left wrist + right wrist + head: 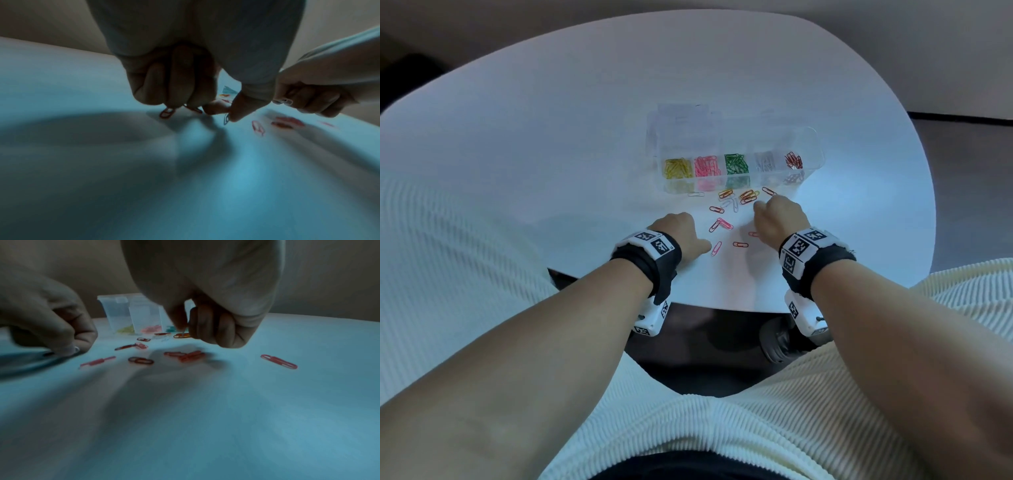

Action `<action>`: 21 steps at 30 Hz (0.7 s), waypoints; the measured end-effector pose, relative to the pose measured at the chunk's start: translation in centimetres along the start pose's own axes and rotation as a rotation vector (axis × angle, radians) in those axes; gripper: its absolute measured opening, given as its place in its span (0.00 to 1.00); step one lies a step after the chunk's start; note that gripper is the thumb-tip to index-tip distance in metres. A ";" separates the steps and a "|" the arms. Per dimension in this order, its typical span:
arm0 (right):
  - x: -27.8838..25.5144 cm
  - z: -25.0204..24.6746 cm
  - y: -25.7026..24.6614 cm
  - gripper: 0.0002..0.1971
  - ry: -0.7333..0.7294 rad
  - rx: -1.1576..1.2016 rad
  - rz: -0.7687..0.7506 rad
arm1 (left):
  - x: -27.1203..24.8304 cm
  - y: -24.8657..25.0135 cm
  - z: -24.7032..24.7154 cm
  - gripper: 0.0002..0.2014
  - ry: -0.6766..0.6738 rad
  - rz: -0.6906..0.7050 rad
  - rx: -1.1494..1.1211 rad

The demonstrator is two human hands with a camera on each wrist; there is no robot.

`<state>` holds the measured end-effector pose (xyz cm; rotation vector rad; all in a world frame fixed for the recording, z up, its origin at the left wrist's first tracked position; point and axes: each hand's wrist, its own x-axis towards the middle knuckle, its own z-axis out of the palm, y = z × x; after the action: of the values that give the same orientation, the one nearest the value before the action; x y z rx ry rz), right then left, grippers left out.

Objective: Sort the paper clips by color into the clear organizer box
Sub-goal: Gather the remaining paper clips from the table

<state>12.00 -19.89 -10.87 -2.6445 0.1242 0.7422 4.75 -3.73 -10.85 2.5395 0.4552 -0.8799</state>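
White table [551, 144] with rounded corners, lit in a cool bluish cast. Beige wall [688, 13] beyond the far edge. Dark floor [962, 192] to the right and under the near edge, where a dark shoe [774, 342] shows.

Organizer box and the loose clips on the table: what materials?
Organizer box: looks like clear rigid plastic, glossy; the sorted colours show through its walls. Loose clips: thin bent wire, apparently metal with a coloured coating in red, pink and orange; the pale ones may be bare or white-coated, unclear.
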 end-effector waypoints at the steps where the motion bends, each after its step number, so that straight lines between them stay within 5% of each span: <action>1: 0.0 -0.3 -0.2 0.13 0.003 0.101 -0.010 | -0.1 0.3 -0.4 0.14 -0.009 0.010 -0.033; 3: 0.1 -1.0 -0.6 0.09 -0.006 0.421 0.010 | -0.1 0.9 -1.9 0.14 -0.013 0.030 -0.219; 6: -0.2 -1.9 -1.1 0.07 -0.054 0.865 0.134 | 0.2 1.2 -4.3 0.15 0.042 -0.062 -0.830; 11: 0.2 -1.3 -1.6 0.09 -0.060 0.700 -0.059 | 0.4 0.9 -5.6 0.14 0.105 -0.223 -1.260; 15: 0.8 -0.1 -1.5 0.02 0.010 0.219 -0.197 | 1.3 0.4 -4.7 0.14 0.125 -0.147 -1.190; 21: 1.4 0.9 -0.6 0.13 0.047 -0.007 -0.184 | 1.6 0.1 -3.0 0.10 0.241 0.113 -0.464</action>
<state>12.93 -18.96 -12.10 -2.6359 -0.1079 0.6204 7.52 -2.09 -9.66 2.2163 0.5137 -0.3709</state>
